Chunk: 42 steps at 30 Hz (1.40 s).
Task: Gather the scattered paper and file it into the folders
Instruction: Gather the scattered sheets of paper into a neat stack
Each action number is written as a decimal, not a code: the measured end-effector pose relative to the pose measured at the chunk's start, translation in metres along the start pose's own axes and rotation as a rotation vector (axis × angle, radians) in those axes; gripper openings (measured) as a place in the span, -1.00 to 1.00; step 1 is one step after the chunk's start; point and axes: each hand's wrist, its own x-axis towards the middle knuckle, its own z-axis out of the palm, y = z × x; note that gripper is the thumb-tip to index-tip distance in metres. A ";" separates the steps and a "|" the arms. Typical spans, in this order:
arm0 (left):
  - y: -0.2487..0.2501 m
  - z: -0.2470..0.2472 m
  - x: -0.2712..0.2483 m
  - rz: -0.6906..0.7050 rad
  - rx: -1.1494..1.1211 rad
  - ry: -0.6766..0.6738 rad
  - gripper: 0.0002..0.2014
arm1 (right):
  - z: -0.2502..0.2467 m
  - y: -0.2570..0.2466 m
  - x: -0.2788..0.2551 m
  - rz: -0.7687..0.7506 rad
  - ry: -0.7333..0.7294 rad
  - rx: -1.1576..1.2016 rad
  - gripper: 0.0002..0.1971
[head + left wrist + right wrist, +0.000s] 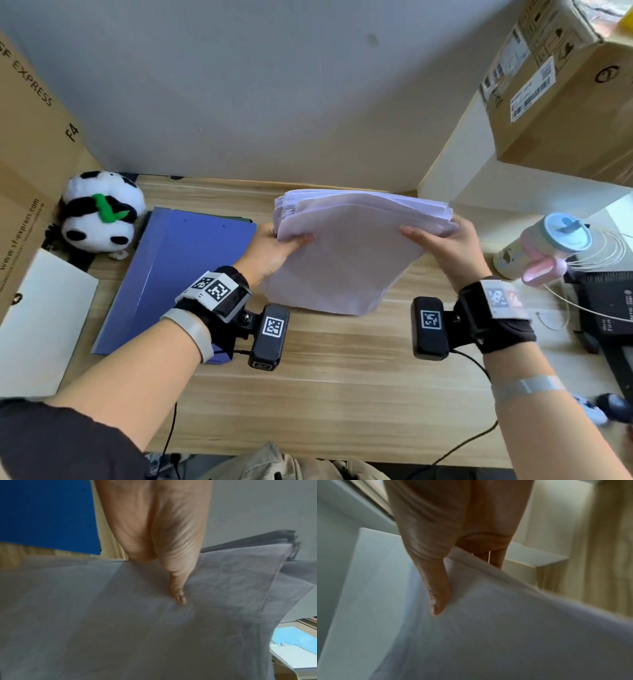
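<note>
A thick stack of white paper [352, 253] stands tilted on the wooden desk [325, 377], its lower edge near the desk. My left hand [274, 246] grips the stack's left edge, thumb on the front sheet. My right hand [445, 246] grips the right edge the same way. In the left wrist view the thumb [178, 588] presses the paper [120, 628]; in the right wrist view the thumb [436, 595] lies on the sheet [505, 635], with fingers behind. A closed blue folder [178, 274] lies flat on the desk to the left of the stack.
A panda plush [99, 212] sits at the back left beside a cardboard box [30, 154]. A white sheet [37, 322] lies at the left edge. At the right stand a lidded cup [544, 246], a black device [606, 308] and cables. A box [565, 85] rests on a shelf.
</note>
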 end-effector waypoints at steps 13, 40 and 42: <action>0.045 0.003 0.018 0.302 0.277 -0.109 -0.86 | 0.021 -0.018 0.021 -0.083 -0.250 -0.540 -0.69; -0.106 -0.018 -0.010 -0.306 -0.085 -0.065 -0.23 | -0.024 0.128 -0.039 0.358 -0.055 0.115 -0.64; -0.106 -0.015 -0.013 -0.278 -0.110 -0.035 -0.47 | -0.018 0.124 -0.038 0.303 -0.037 0.066 -0.72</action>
